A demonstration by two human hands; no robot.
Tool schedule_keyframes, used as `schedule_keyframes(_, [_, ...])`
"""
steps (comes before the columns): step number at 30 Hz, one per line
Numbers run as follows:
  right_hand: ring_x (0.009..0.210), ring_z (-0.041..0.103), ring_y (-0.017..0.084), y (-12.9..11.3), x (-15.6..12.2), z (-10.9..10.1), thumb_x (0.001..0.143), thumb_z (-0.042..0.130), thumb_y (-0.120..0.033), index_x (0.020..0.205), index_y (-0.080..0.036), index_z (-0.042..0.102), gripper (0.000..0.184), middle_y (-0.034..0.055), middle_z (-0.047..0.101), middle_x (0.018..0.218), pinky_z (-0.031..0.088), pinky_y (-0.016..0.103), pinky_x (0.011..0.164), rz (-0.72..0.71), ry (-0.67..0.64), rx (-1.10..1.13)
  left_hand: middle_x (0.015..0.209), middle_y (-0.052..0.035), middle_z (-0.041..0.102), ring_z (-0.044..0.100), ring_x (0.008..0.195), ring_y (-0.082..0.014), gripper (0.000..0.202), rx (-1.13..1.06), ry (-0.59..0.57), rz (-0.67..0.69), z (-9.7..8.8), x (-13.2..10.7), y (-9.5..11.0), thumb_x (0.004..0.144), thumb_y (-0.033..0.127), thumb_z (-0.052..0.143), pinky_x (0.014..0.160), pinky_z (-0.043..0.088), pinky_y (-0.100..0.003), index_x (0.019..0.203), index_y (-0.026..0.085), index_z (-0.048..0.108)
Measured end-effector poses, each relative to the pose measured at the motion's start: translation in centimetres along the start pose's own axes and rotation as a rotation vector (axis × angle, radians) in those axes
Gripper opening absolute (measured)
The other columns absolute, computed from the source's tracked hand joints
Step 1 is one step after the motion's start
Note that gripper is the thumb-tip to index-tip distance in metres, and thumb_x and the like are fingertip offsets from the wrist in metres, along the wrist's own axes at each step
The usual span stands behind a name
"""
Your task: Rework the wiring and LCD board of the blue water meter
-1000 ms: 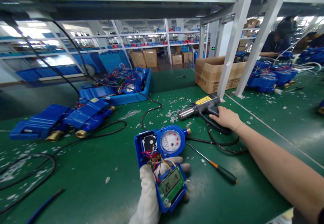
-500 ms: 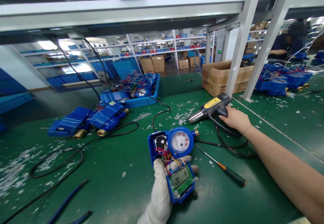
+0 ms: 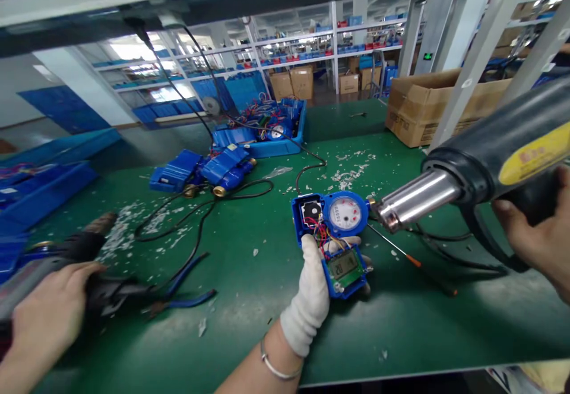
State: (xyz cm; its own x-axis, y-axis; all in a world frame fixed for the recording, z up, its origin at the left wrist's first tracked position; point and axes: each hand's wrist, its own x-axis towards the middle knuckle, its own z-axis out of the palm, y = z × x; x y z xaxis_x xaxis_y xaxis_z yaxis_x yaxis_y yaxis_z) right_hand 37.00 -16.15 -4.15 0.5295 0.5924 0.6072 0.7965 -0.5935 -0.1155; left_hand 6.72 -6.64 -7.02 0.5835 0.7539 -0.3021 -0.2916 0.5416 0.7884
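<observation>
My left hand (image 3: 309, 296), in a white glove with a bracelet at the wrist, grips a blue water meter (image 3: 346, 211). The meter's round dial faces up, and its housing lies open with coloured wires running to a display unit (image 3: 345, 266) resting over my fingers. My right hand (image 3: 538, 242) is bare and wrapped around the handle of a heat gun (image 3: 485, 156). The gun is raised off the bench, its metal nozzle pointing left near the meter's brass end. A screwdriver (image 3: 394, 246) lies behind the meter, partly blurred.
At the lower left, another person's hand (image 3: 48, 311) holds a second heat gun (image 3: 66, 257). Blue-handled pliers (image 3: 189, 300) lie close by. Blue meters (image 3: 227, 165), a filled blue crate (image 3: 276, 147), black cable (image 3: 209, 204) and a cardboard box (image 3: 414, 112) occupy the green bench (image 3: 249, 334).
My right hand has lifted the heat gun off the bench and brought it closer. My view has shifted down and left. The other person's hand with a second heat gun has come into view.
</observation>
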Motion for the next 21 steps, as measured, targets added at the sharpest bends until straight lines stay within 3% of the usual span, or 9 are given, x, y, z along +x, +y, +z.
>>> schedule_keyframes(4, [0.072, 0.063, 0.035, -0.2, -2.0, -0.5, 0.08, 0.03, -0.076, 0.119, -0.009, 0.054, 0.081, 0.014, 0.059, 0.086, 0.04, 0.038, 0.047, -0.061, 0.048, -0.02, 0.08, -0.0213, 0.073, 0.069, 0.053, -0.0285, 0.093, 0.047, 0.0, 0.03, 0.7, -0.5, 0.4, 0.087, 0.076, 0.012, 0.05, 0.055, -0.038, 0.12, 0.002, 0.057])
schedule_keyframes(10, [0.062, 0.057, 0.025, -0.5, -2.8, -0.2, 0.08, 0.035, -0.075, 0.109, -0.014, 0.053, 0.07, 0.007, 0.051, 0.076, 0.036, 0.031, 0.045, -0.19, 0.123, -0.039, 0.083, -0.0181, 0.075, 0.071, 0.061, -0.0293, 0.084, 0.079, -0.042, 0.044, 0.9, -0.7, 0.8, 0.094, 0.066, 0.01, 0.054, 0.057, -0.039, 0.137, 0.004, 0.046])
schedule_keyframes(15, [0.062, 0.054, 0.024, -1.1, -2.7, -0.2, 0.084, 0.031, -0.074, 0.113, -0.013, 0.052, 0.071, 0.0067, 0.051, 0.076, 0.035, 0.031, 0.048, -0.222, 0.143, -0.067, 0.082, -0.0208, 0.074, 0.069, 0.052, -0.028, 0.093, 0.057, -0.056, 0.081, 0.3, -0.4, 0.1, 0.086, 0.078, 0.016, 0.049, 0.057, -0.039, 0.128, 0.003, 0.052])
schedule_keyframes(21, [0.063, 0.056, 0.023, -1.5, -2.5, -0.3, 0.087, 0.034, -0.072, 0.111, -0.01, 0.054, 0.07, 0.0064, 0.051, 0.075, 0.033, 0.03, 0.047, -0.28, 0.163, -0.1, 0.083, -0.0208, 0.074, 0.071, 0.054, -0.0292, 0.09, 0.02, -0.101, 0.078, 0.0, -0.4, -0.1, 0.086, 0.079, 0.02, 0.049, 0.058, -0.039, 0.123, 0.005, 0.055])
